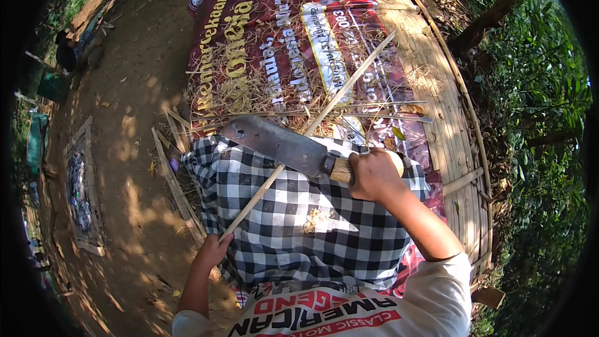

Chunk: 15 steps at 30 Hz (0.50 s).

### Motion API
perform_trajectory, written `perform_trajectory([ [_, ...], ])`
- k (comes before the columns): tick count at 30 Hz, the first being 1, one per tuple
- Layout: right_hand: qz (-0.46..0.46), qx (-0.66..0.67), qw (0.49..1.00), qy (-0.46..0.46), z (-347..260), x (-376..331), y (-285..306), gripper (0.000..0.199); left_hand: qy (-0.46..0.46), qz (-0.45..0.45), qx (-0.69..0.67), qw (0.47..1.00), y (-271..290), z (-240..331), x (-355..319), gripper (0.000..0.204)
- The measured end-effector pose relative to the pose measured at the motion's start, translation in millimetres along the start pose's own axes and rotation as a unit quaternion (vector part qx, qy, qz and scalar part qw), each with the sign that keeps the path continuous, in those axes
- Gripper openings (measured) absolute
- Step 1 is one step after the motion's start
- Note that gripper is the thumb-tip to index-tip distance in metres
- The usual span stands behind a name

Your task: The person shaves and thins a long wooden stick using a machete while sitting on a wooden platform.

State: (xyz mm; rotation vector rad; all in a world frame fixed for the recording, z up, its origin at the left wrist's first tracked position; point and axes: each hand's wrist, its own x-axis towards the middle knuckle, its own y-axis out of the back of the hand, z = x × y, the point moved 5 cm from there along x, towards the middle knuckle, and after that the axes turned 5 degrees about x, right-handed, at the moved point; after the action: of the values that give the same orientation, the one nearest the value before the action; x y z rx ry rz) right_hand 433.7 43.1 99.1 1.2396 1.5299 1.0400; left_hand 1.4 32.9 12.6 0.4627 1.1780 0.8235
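Note:
My right hand is wrapped round the wooden handle of a broad machete, its dark blade pointing left across my lap. Under the blade passes a long pale bamboo strip, slanting from lower left to upper right. Its lower end is gripped in my left hand. The blade hides a short middle stretch of the strip. A black-and-white checked cloth covers my lap beneath both tools.
A red printed banner strewn with shavings lies ahead on a bamboo platform. Split bamboo pieces lean at the left beside the dirt ground. Green plants line the right side.

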Motion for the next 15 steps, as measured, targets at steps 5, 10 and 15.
perform_trajectory([
  [5, -0.03, -0.043, 0.986, -0.161, 50.3, 13.3, 32.9, 0.021, -0.014, 0.009, 0.0, 1.0, 0.0, 0.5, -5.1, 0.061],
  [10, 0.101, -0.035, 0.962, -0.251, 123.1, -6.1, 64.2, 0.024, 0.006, -0.024, 0.028, 0.999, 4.1, -5.5, 11.2, 0.066],
  [15, 0.044, -0.005, 0.978, -0.202, 66.0, 4.1, 36.1, 0.02, 0.009, -0.003, 0.023, 1.0, -4.2, -18.5, 10.5, 0.069],
])
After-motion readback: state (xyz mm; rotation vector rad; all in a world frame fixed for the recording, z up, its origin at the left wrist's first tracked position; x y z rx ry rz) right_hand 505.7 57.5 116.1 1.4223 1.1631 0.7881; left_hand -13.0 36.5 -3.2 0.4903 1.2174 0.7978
